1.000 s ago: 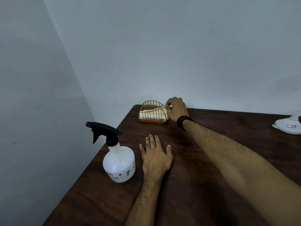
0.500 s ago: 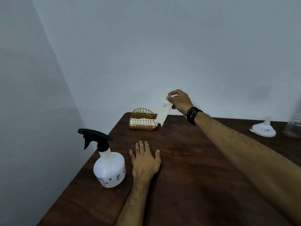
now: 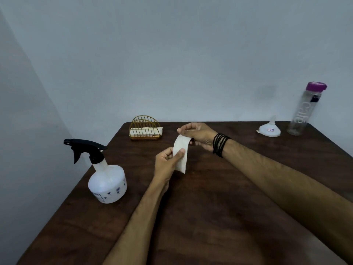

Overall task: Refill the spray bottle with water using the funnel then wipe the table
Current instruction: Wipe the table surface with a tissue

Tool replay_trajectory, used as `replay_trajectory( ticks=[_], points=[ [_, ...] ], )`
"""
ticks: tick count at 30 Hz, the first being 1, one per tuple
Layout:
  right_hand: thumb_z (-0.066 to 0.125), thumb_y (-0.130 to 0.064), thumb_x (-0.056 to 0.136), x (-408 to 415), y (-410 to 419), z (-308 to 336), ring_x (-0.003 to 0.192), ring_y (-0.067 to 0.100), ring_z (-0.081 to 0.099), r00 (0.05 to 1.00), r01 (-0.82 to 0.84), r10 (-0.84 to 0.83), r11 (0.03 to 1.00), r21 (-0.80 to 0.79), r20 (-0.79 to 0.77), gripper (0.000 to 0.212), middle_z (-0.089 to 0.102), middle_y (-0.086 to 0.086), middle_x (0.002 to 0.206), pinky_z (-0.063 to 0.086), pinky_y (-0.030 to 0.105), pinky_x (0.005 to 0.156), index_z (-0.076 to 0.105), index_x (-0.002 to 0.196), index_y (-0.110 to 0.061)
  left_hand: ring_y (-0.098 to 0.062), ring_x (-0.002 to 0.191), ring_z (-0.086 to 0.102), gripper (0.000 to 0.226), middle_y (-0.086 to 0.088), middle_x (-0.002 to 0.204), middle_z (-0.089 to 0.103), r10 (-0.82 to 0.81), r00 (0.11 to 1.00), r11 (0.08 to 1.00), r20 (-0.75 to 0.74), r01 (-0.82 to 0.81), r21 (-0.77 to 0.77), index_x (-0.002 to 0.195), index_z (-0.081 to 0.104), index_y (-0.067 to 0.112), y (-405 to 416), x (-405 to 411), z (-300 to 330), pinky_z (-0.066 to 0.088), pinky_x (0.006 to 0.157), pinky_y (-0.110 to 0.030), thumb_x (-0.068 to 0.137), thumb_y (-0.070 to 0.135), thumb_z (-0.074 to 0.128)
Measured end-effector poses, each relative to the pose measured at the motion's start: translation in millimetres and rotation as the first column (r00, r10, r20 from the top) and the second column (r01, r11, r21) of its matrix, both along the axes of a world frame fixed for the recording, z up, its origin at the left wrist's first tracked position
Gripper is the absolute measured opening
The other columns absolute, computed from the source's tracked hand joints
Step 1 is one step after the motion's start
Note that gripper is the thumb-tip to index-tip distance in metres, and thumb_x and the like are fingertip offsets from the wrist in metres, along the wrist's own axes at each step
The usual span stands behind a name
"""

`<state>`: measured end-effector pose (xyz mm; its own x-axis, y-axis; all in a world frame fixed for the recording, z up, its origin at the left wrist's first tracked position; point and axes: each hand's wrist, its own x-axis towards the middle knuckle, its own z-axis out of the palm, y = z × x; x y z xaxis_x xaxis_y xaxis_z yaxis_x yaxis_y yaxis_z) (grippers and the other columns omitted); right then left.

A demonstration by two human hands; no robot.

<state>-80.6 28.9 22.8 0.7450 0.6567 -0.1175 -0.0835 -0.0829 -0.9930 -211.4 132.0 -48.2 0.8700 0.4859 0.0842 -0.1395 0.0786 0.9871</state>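
At frame centre, a folded white tissue [image 3: 181,153] is pinched at its top by the right hand [image 3: 198,135] and lower down by the left hand [image 3: 167,165].

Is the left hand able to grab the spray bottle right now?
Probably not right away. The left hand is busy pinching the napkin together with the right hand. The spray bottle stands close on its left with bare table between, so once it lets go, likely yes.
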Motion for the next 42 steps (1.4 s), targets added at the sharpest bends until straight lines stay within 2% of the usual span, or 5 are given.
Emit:
replay_trajectory(
  ticks=[11, 17, 32, 36, 42],
  points=[
    [0.084, -0.014, 0.078, 6.5, -85.9, -38.0, 0.081, 0.016, 0.067, 0.915, 0.349, -0.244, 0.880, -0.323, 0.322, 0.023, 0.070, 0.006, 0.098, 0.053, 0.021, 0.058, 0.066, 0.092, -0.019, -0.006, 0.069, 0.067, 0.012, 0.010, 0.073, 0.074, 0.156, 0.945, 0.849, -0.289, 0.021, 0.528, 0.078, 0.078, 0.023, -17.9, 7.4, -13.4, 0.054, 0.065, -0.030, 0.080, 0.035, 0.080],
    [0.074, -0.028, 0.082, -26.2, -104.4, -55.1, 0.115, 0.023, 0.051, 0.449, 0.652, -0.043, 0.699, -0.294, 0.892, 0.035, 0.056, 0.000, 0.119, 0.044, 0.034, 0.096, 0.063, 0.114, -0.021, -0.011, 0.083, 0.062, 0.029, 0.008, 0.083, 0.066, 0.196, 0.959, 0.656, -0.204, 0.026, 0.754, 0.094, 0.073, 0.027, -27.3, 10.9, -14.8, 0.053, 0.075, -0.032, 0.076, 0.049, 0.078],
    [0.051, -0.024, 0.100, -81.4, -70.5, -62.9, 0.108, 0.030, 0.065, 0.529, 0.253, 0.428, 0.745, -0.618, 0.733, 0.024, 0.067, 0.008, 0.119, 0.052, 0.039, 0.089, 0.068, 0.116, -0.017, -0.019, 0.104, 0.061, 0.020, -0.001, 0.116, 0.065, 0.289, 0.947, 0.566, -0.140, -0.051, 0.823, 0.110, 0.073, 0.019, -10.3, 8.6, -17.9, 0.052, 0.091, -0.038, 0.093, 0.019, 0.062],
    [0.061, -0.016, 0.098, -47.4, -90.4, -35.9, 0.095, 0.011, 0.068, 0.844, 0.042, 0.196, 0.903, -0.427, 0.499, 0.018, 0.075, 0.000, 0.103, 0.056, 0.023, 0.079, 0.075, 0.109, -0.017, -0.021, 0.106, 0.060, 0.021, -0.002, 0.115, 0.065, 0.291, 0.946, 0.561, -0.140, -0.051, 0.826, 0.110, 0.073, 0.018, -11.7, 8.7, -16.7, 0.050, 0.093, -0.038, 0.094, 0.015, 0.059],
    [0.080, -0.021, 0.079, -14.4, -97.3, -54.1, 0.084, 0.014, 0.066, 0.734, 0.453, -0.009, 0.752, -0.479, 0.679, 0.011, 0.069, -0.004, 0.088, 0.056, 0.034, 0.084, 0.071, 0.085, -0.024, -0.022, 0.110, 0.059, 0.024, -0.002, 0.122, 0.063, 0.301, 0.939, 0.545, -0.166, -0.026, 0.838, 0.117, 0.070, 0.017, -9.4, 5.8, -13.7, 0.050, 0.094, -0.039, 0.095, 0.019, 0.060]
  ],
)
